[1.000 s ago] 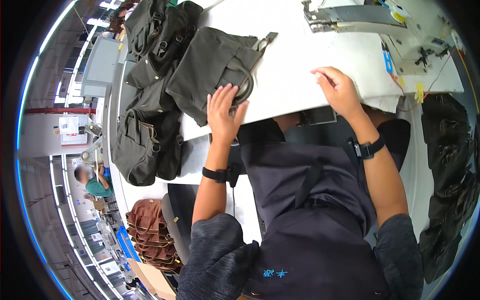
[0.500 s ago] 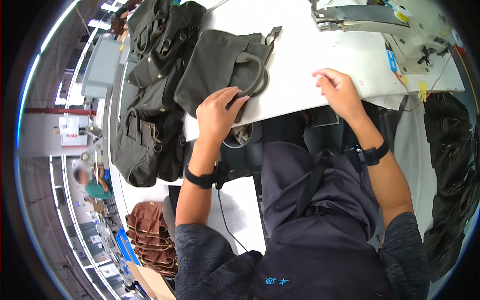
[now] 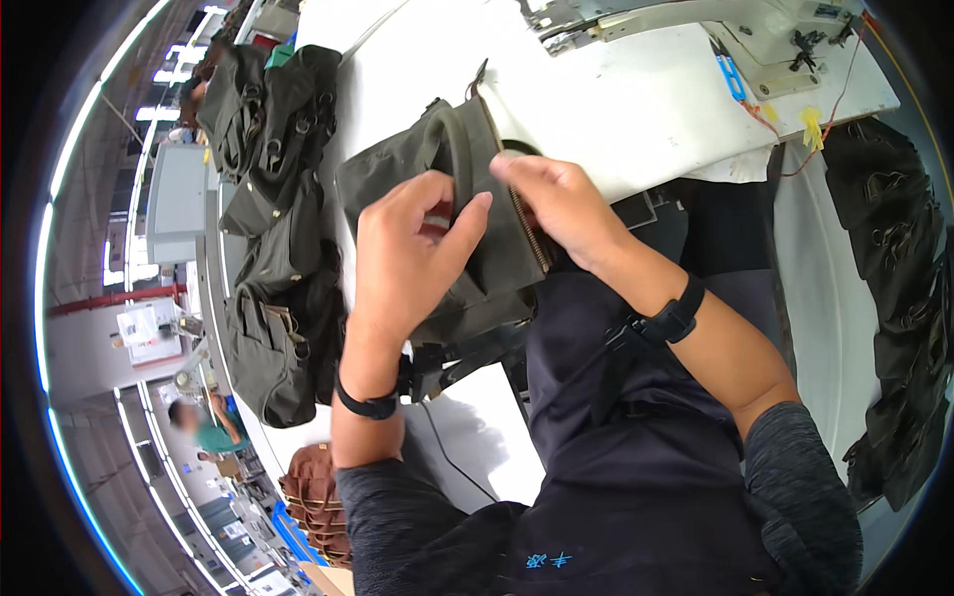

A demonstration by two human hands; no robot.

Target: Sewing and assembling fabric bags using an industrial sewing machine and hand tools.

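Left hand: my left hand (image 3: 397,258) is half-open over the bag, fingers curled, thumb apart; whether it bears on the handle (image 3: 459,149) I cannot tell.
Right hand: my right hand (image 3: 571,214) meets the zip edge (image 3: 534,243) with its fingertips; whether they pinch it I cannot tell.
Handling: I judge it best to steady the body with my left, guide the rim lightly with my right, and keep the handle clear of the zip teeth, without twisting the fabric.
Bag: the dark green bag (image 3: 383,169) lies before me on the white table (image 3: 596,109), its near part past the table's front edge.
Orientation: zip edge faces right, body extends left; the long axis appears to run along the zip, far to near, slightly slanted.
Left side: piled dark bags (image 3: 268,243).
Far right: blue-handled snips (image 3: 732,74) beside the sewing machine (image 3: 646,15).
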